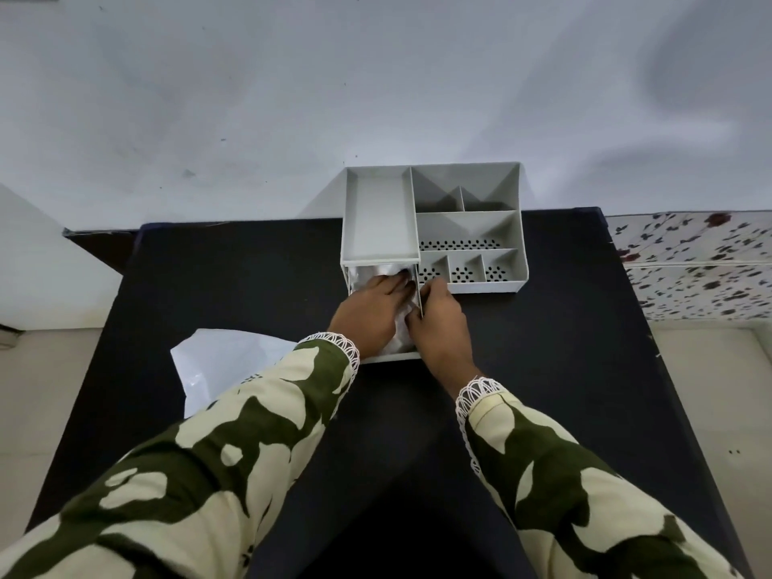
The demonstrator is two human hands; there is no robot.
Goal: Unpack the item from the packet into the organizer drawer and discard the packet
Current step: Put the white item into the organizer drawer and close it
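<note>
A grey desk organizer (468,221) stands at the far edge of the black table (250,286). Its drawer (392,358) is pulled out toward me from the lower left part. A silvery, crinkled item (376,272) lies inside the drawer. My left hand (369,313) lies flat on that item, pressing it down. My right hand (438,323) grips the drawer's right wall, thumb inside and fingers outside. A white plastic packet (217,365) lies on the table to the left, partly hidden under my left sleeve.
The organizer's top has a flat tray (378,215) on the left and several open compartments (468,231) on the right. A white wall (292,98) rises right behind the table. A floral-patterned surface (702,265) sits to the right.
</note>
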